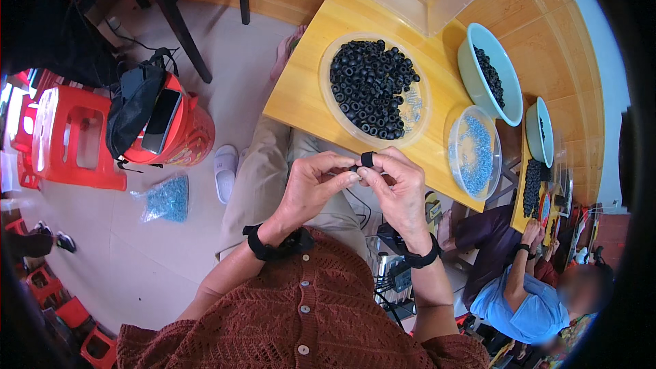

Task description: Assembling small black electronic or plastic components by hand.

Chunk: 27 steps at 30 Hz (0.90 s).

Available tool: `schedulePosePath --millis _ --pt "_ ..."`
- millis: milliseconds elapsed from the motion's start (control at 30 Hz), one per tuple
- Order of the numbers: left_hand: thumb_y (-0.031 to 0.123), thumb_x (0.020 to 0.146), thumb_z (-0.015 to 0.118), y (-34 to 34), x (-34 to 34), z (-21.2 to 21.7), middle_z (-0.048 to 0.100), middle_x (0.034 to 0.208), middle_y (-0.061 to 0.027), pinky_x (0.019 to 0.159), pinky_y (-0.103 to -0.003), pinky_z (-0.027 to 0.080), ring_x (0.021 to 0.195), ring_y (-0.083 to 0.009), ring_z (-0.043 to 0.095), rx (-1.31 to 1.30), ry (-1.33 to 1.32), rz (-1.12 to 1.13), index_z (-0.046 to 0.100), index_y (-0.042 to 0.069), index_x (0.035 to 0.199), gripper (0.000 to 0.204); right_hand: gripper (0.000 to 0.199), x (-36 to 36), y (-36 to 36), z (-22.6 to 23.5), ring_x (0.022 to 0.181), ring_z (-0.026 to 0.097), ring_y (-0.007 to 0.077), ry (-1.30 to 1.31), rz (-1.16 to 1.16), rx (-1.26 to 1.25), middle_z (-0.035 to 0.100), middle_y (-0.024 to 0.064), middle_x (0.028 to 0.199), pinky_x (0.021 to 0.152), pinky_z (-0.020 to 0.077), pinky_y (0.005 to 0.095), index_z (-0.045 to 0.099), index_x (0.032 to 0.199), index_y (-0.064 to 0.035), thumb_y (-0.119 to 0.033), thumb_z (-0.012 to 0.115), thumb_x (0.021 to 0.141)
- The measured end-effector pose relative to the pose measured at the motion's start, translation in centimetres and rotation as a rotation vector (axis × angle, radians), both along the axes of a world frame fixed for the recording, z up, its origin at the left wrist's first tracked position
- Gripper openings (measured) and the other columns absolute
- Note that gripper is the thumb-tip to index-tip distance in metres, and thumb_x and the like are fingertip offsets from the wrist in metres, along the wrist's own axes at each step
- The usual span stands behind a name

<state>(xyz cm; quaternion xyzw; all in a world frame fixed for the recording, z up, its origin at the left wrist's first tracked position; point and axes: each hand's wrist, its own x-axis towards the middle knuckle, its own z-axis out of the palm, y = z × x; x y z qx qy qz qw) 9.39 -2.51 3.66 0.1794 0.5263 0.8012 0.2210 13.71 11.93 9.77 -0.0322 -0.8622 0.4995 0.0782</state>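
- Main risk: the small black piece (353, 169) slips. Cause: it's tiny, just a fingertip pinch on it, no surface directly under it.
- Where it is: between the two hands, in the air above the lap, just off the table (294, 89)'s near edge. A drop likely means trousers (260, 181) or floor (205, 249), and a hunt afterwards.
- Second risk: a bump. The round tray (326, 96) sits close to that edge, right beyond the fingers; a forward jerk could tip black rings (369, 85) out.
- Same for the clear tub (497, 164) to the right, also near the edge: a wide swing of the right arm could spill its bluish bits (473, 147).
- Third: a mis-pick. Clear bits (412, 102) share the tray with the rings, so a quick grab could bring up the wrong thing.
- Left hand (316, 179): thumb and forefinger pinched nearly together on the piece, other fingers curled.
- Right hand (396, 181): forefinger and thumb drawn in, tips meeting the left's at the same piece; looks like a shared hold. Fingers hide most of it.
- Black band (367, 158) round the right forefinger; can't tell if it's worn or another part.
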Motion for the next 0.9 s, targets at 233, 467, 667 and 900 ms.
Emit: schedulePosePath --millis 233,467,667,900 --pt "0.001 0.076 0.065 0.8 0.8 -0.3 0.062 0.079 -0.0083 0.062 -0.024 0.049 0.069 -0.013 0.061 -0.193 0.173 0.248 0.063 0.0 0.097 0.021 0.01 -0.1 -1.6 -1.5 0.061 0.057 0.0103 -0.033 -0.157 -0.219 0.056 0.0061 0.075 0.054 0.0478 0.0213 0.063 0.087 0.0054 0.005 0.06 0.078" --pt "0.002 0.076 0.066 0.7 0.7 -0.9 0.063 0.077 -0.0058 0.059 -0.025 0.048 0.068 -0.0117 0.06 -0.181 0.207 0.319 0.064 0.001 0.094 0.018 0.015 -0.2 -1.1 -1.2 0.066 0.059 0.0099 -0.081 -0.153 -0.373 0.057 0.0064 0.082 0.06 0.0505 0.0209 0.061 0.096 0.0054 0.004 0.055 0.082" --pt "0.004 0.081 0.063 -0.1 0.4 -0.2 0.064 0.09 -0.0067 0.07 -0.026 0.052 0.075 -0.0124 0.062 0.181 -0.338 0.027 0.06 -0.001 0.1 0.021 0.019 -0.4 0.3 0.4 0.078 0.059 0.0128 -0.012 -0.018 -0.253 0.056 0.008 0.089 0.07 0.0511 0.0252 0.058 0.104 0.0046 0.0 0.05 0.086" --pt "0.008 0.082 0.063 -0.3 0.2 -0.3 0.064 0.091 -0.0069 0.072 -0.025 0.052 0.079 -0.0127 0.062 0.243 -0.445 -0.031 0.06 0.0 0.099 0.019 0.031 0.5 -1.2 1.1 0.077 0.059 0.0259 0.029 0.081 0.213 0.052 0.0136 0.087 0.065 0.0482 0.0316 0.053 0.105 0.0039 0.002 0.06 0.075"
